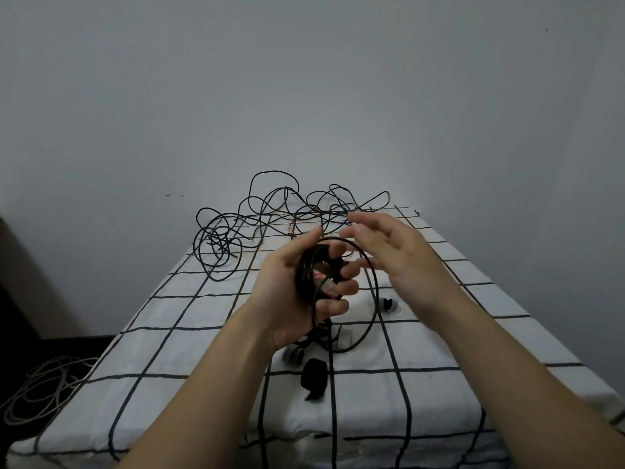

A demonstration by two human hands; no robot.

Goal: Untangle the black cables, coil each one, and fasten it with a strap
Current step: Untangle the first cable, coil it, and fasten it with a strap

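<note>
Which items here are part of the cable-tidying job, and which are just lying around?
In the job:
- coiled black cable, gripped by the left hand
- right hand, fingers straight, beside the coil's loose loop
- black tangle at the table's far end
- black strap on the cloth, others near it

Lying about:
- pale cable on the floor, left
- checked cloth
</note>
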